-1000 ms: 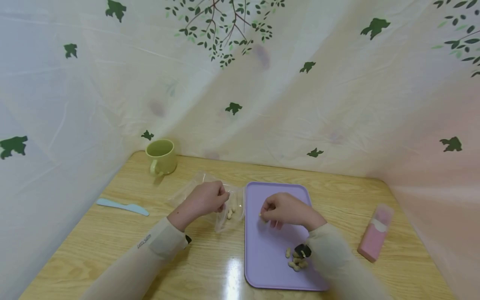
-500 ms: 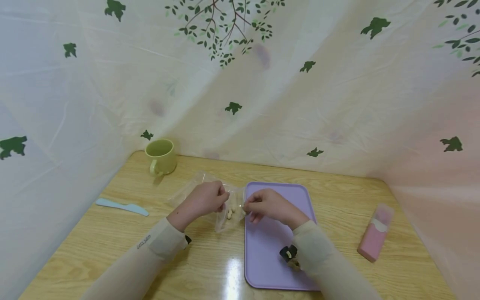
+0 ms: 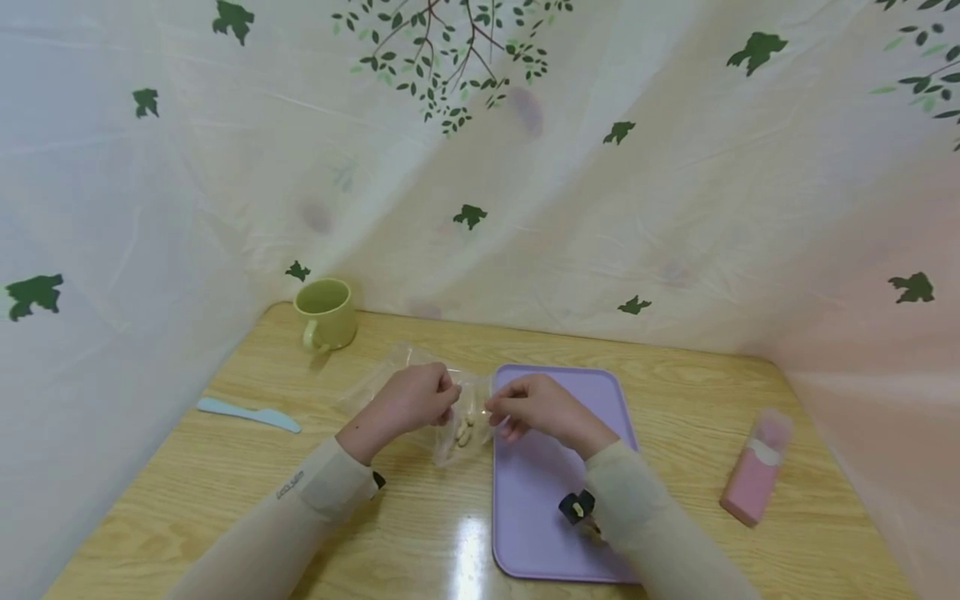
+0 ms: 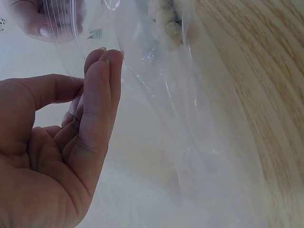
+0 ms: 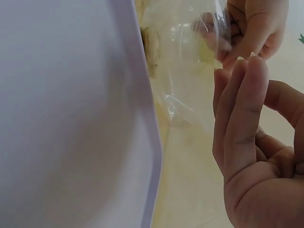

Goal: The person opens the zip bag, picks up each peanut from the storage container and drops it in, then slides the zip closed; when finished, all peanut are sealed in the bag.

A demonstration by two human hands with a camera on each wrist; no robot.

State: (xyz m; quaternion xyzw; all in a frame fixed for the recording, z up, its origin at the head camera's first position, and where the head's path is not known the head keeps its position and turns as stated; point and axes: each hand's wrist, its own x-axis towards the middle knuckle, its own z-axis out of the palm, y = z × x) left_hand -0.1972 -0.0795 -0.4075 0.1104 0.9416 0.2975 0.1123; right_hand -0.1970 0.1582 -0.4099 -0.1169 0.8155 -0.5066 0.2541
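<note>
A clear zip bag (image 3: 480,390) lies left of the lilac tray (image 3: 528,508), several unshelled peanuts (image 3: 466,429) inside. My left hand (image 3: 416,398) pinches the bag's ribbed zip edge between thumb and fingertips, plainest in the left wrist view. My right hand (image 3: 536,408) is at the bag's other side, above the tray's left part. In the right wrist view its fingers (image 5: 240,114) lie side by side, tips against the bag film; the thumb tip is hidden behind them. Whether it pinches the film cannot be made out. A peanut pile on the tray is mostly hidden by the right sleeve.
Behind the left hand stands a green mug (image 3: 327,315). A pale blue knife (image 3: 249,413) lies on the wooden table (image 3: 375,550) at the left. A pink case with a clear lid (image 3: 757,468) is at the right. A patterned curtain (image 3: 540,242) closes off the back.
My right hand has moved left from over the tray to the bag. The peanut in its fingers is no longer visible there, and the peanuts in the bag lie differently. The left hand holds still.
</note>
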